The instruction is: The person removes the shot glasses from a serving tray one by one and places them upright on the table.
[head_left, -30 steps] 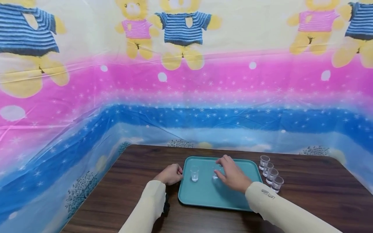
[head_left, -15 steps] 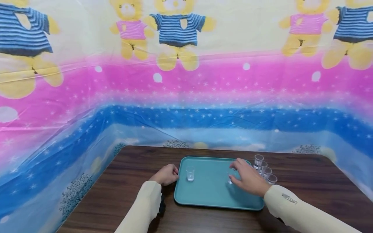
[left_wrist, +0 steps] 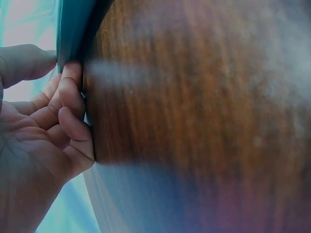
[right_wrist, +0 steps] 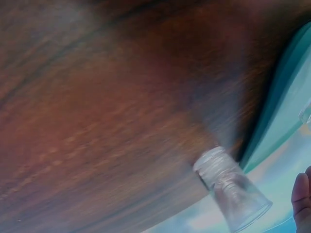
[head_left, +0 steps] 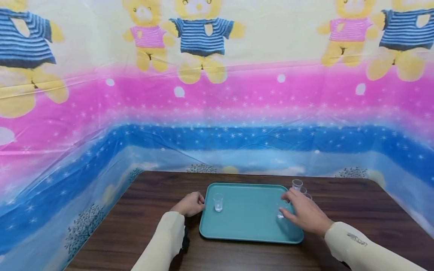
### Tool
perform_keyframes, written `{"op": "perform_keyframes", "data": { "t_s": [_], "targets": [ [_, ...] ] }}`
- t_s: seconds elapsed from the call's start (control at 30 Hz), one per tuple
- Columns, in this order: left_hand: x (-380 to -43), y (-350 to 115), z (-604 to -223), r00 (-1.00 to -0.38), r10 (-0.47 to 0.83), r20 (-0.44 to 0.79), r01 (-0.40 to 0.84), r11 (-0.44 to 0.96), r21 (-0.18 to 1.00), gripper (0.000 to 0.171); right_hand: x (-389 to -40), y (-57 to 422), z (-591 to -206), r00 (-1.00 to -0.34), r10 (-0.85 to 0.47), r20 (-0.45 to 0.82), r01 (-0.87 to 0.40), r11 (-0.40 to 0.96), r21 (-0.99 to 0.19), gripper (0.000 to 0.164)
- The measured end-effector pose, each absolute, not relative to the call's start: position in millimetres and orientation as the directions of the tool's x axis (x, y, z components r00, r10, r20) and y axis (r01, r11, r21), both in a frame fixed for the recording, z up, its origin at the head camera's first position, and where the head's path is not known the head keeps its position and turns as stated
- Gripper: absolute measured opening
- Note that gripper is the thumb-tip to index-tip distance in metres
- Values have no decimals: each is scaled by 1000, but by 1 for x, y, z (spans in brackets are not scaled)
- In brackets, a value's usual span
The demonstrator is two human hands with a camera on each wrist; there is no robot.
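Observation:
A teal tray (head_left: 251, 235) lies on the dark wooden table. At its left edge my left hand (head_left: 188, 204) pinches the rim; the left wrist view shows the thumb (left_wrist: 29, 63) on one side of the tray and curled fingers on the other. One clear shot glass (head_left: 218, 203) stands on the tray's left part. Near the right end, my right hand (head_left: 306, 213) holds another clear shot glass (head_left: 280, 212) upright between thumb and fingers, partly hidden by them. In the right wrist view, only some fingers (right_wrist: 302, 194) show at the right border.
Beyond the tray's right edge, several clear shot glasses stand in a row, the rearmost glass (head_left: 297, 184) showing best and others hidden behind my right hand. One glass (right_wrist: 233, 189) stands beside the tray in the right wrist view. A printed cloth (head_left: 217, 143) borders the table's back.
My right hand has moved rightward across the tray with the shot glass, from near the middle to the right end. My left hand stays at the rim. The head view has turned slightly right.

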State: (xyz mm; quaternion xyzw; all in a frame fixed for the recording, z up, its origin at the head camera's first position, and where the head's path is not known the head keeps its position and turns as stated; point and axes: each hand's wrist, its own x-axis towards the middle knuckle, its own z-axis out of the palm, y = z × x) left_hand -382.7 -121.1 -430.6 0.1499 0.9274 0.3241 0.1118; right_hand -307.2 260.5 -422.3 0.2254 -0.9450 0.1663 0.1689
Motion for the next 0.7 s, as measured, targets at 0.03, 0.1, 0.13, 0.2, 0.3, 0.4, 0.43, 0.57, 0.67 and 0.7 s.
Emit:
{"op": "perform_keyframes", "data": {
  "t_s": [0.03,0.1,0.13,0.2,0.3,0.4,0.43,0.57,0.67,0.7],
  "targets": [
    [-383,-121,-431,-930,352,-110,206,743,636,10,-307,262,-423,-844,-365,394,-477,846,-237,26],
    [-383,-121,-431,-929,351,-113,203,743,637,10,-305,264,-424,-849,-357,390,-468,851,-239,27],
    [-383,-121,-432,-929,351,-114,202,743,638,11,-304,266,-424,-851,-354,388,-463,853,-239,27],
    [-384,-122,-432,-929,350,-116,200,743,639,11,-302,269,-425,-855,-348,385,-458,856,-241,27],
    [-384,-122,-432,-929,352,-115,201,740,641,11,-298,276,-426,-850,-346,398,-461,853,-244,25],
    [-384,-121,-432,-928,354,-115,203,740,641,10,-295,285,-426,-845,-339,414,-465,849,-253,22],
    [-384,-121,-432,-929,353,-115,202,742,640,10,-294,288,-426,-843,-336,419,-466,847,-258,21],
    [-385,-122,-431,-929,352,-113,206,748,631,10,-290,301,-427,-838,-332,433,-470,842,-265,21],
    [-385,-122,-432,-929,355,-108,212,747,630,10,-287,311,-429,-836,-328,441,-467,847,-255,22],
    [-385,-121,-432,-928,356,-106,213,745,632,10,-286,315,-430,-837,-324,441,-463,849,-255,22]
  ]
}}
